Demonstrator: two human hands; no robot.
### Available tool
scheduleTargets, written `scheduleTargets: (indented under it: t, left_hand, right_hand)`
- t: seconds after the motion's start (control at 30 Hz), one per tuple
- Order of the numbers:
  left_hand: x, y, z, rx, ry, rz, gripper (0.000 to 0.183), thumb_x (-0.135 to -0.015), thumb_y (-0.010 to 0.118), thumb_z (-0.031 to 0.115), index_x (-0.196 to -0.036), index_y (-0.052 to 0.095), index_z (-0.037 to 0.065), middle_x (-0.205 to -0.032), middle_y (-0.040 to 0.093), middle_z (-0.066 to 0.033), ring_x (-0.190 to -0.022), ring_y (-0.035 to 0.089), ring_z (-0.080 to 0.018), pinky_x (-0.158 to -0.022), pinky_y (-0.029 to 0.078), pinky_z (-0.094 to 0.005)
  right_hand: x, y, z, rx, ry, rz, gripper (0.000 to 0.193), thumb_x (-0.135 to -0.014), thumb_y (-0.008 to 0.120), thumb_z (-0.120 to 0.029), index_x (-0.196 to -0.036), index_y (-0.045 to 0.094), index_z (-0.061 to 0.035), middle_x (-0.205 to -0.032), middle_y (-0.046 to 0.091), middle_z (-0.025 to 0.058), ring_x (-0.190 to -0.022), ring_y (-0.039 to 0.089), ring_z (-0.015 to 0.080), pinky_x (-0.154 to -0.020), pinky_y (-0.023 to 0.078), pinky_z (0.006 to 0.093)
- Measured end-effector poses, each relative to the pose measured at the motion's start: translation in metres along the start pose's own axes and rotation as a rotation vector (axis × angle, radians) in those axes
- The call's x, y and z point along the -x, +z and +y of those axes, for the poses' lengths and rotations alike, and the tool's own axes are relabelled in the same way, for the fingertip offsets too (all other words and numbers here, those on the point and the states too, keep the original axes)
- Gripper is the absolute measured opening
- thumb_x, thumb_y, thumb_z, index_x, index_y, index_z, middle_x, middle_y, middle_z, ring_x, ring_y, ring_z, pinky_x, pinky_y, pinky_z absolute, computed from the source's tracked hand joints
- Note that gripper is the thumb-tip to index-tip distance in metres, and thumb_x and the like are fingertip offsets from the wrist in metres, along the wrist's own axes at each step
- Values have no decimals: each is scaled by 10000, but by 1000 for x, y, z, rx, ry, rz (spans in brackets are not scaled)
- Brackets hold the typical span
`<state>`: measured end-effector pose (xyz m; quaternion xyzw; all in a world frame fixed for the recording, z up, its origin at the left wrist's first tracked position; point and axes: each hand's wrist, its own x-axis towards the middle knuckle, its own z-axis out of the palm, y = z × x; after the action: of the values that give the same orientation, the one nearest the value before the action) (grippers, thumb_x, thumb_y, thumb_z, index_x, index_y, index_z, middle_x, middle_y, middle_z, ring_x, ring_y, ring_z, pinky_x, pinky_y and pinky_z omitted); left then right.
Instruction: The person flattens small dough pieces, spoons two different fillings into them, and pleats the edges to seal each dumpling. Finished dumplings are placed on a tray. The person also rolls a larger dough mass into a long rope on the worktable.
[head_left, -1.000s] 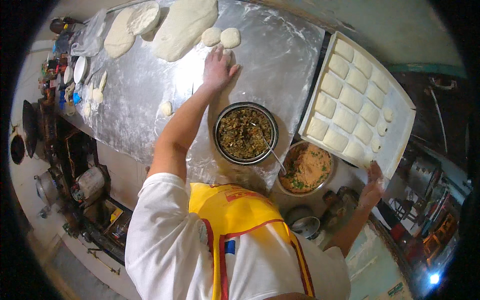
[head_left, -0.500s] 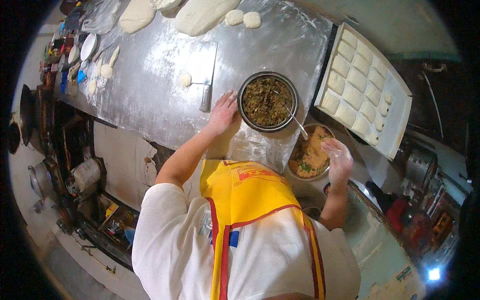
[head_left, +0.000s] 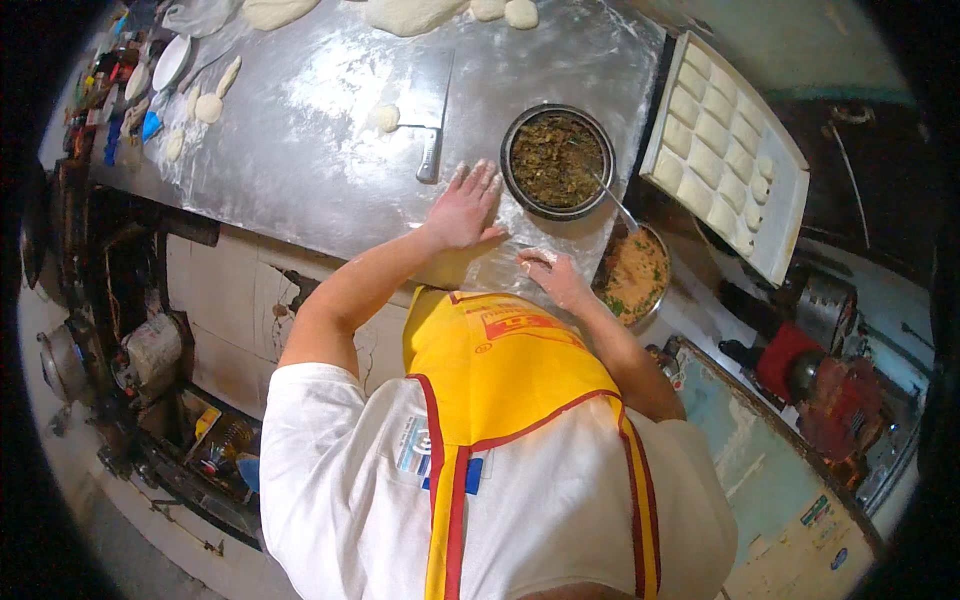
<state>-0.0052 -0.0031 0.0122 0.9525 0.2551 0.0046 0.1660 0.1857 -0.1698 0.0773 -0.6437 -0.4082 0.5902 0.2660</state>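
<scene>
My left hand [head_left: 465, 207] lies flat on the floured metal worktop, its fingers spread and nothing in it. The right hand [head_left: 555, 277] is at the worktop's near edge, fingers loosely bent and a little apart, with no object showing in it. Between and beyond them stands a round metal bowl [head_left: 512, 196] of dark chopped filling [head_left: 555, 155], a spoon [head_left: 622, 205] leaning out over its rim. Close to my right forearm is a second bowl of orange-brown crumbly mix with green bits [head_left: 638, 270]. A cleaver [head_left: 428, 155] lies beyond my left fingers, near a small dough ball [head_left: 387, 118].
A white tray [head_left: 790, 215] of flattened dough pieces [head_left: 712, 135] stands at the right. Larger dough slabs [head_left: 415, 12] lie at the far edge. Dough scraps [head_left: 208, 108] and a white bowl [head_left: 173, 62] are at the far left. A painted cabinet top [head_left: 730, 430] is at lower right.
My right hand has moved left from over the orange-brown mix to the worktop's edge. The left hand stays on the worktop, its fingers now more spread. The view has shifted slightly.
</scene>
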Motion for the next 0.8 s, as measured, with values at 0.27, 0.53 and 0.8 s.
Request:
scheduleTargets:
  t: [0.27, 0.53, 0.8]
  left_hand:
    - [7, -14, -3, 122, 112, 56, 835, -898, 535, 515, -1480, 281, -28, -1543, 277, -233, -1468, 184, -374, -1205, 120, -496]
    - [79, -20, -42, 499, -259, 536, 572, -938, 529, 271, -1411, 393, -20, -1485, 363, -234, -1409, 298, -386, -1168, 230, -466]
    - [106, -16, -51, 1119, -762, 631, 442, -1011, 463, 284, -1324, 503, -25, -1296, 562, -183, -1205, 530, -306, -1061, 378, -390]
  right_hand:
    - [-55, 34, 27, 553, 0, 243, 313, -919, 578, -263, -1037, 680, 8, -878, 660, 273, -820, 649, 429, -747, 514, 479]
    - [-121, 77, -22, 740, -304, 501, 431, -828, 691, -242, -1154, 593, 23, -1096, 641, 228, -1011, 615, 400, -882, 499, 468]
    - [-134, 82, -40, 853, -121, 234, 397, -766, 749, -210, -1020, 583, 45, -1034, 626, 227, -983, 614, 387, -829, 510, 455]
